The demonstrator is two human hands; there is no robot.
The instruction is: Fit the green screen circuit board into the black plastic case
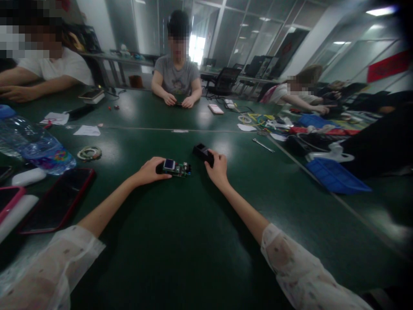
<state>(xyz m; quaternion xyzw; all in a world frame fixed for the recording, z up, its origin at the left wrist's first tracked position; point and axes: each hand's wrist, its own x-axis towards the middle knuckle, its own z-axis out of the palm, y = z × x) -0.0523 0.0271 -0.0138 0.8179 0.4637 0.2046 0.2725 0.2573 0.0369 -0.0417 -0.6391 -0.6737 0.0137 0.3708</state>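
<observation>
My left hand (pixel 151 171) is closed on the left end of a small circuit board (pixel 178 168) with a little square screen. The board's bare parts and connectors face up and to the right. To its right, my right hand (pixel 218 168) grips a black plastic case (pixel 202 152) with a rectangular opening at its far end. Board and case are apart, a short gap between them, both low over the green table (pixel 180 241). My fingers hide the left end of the board and the near end of the case.
On the left are a water bottle (pixel 38 142), a red-edged phone (pixel 60 200) and a bracelet (pixel 89 153). A wrench (pixel 263 145), a blue tray (pixel 337 175) and tangled cables (pixel 258 119) lie to the right. Across the table sits a person (pixel 177 77); others sit at both sides.
</observation>
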